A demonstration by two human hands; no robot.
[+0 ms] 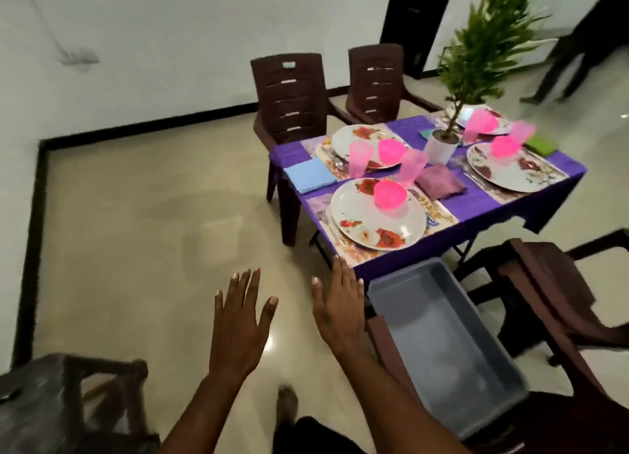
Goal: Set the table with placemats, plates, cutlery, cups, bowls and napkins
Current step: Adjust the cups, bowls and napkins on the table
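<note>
**Fingers flat and free above the floor, worktop laid beside you**

Your fingers (253, 276) are stretching out straight and slightly spread on the left hand (238, 321), gripping nothing, and the right hand (338, 304) is hanging just beside it with its fingers pressed together, palm down, also carrying nothing. Both are hovering over the pale floor, close to the near corner of the worktop (476, 201) in its purple cloth. Up there four floral plates are sitting on placemats, the nearest plate (377, 215) bearing a pink bowl (390, 195). Pink cups (360, 159) are standing between the settings, a blue napkin (309, 174) is lying at the left edge and a purple napkin (440, 181) near the middle. A potted plant (442, 147) is standing in the centre. A grey tub (439, 334) is resting on a brown chair (551, 310) right beside your right hand.
</note>
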